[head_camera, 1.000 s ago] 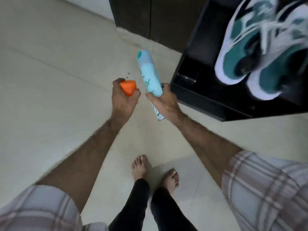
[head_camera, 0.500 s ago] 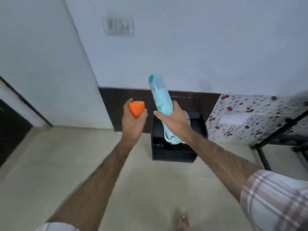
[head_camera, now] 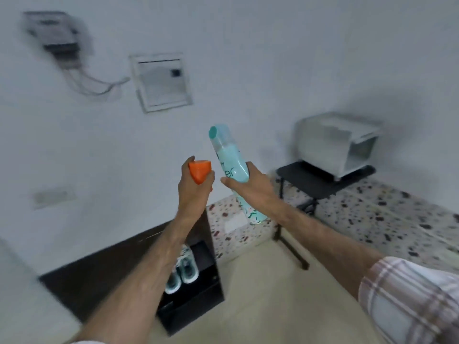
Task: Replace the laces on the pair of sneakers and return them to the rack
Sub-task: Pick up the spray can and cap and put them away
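Note:
A pair of white and teal sneakers sits on top of a low black rack against the wall, partly hidden behind my left forearm. Well above them, my left hand grips an orange cap. My right hand holds a tall light-teal spray can by its middle, tilted with its teal top up and to the left. The two hands are close together at chest height.
A speckled stone ledge runs along the right wall. On it stands a small black table carrying a white box-like appliance. A wall panel and a cabled box hang on the white wall. Beige floor tiles lie below.
The view has swung up and to the right, from the floor and my feet to the wall and ledge. Both hands keep their hold on the orange cap and the spray can.

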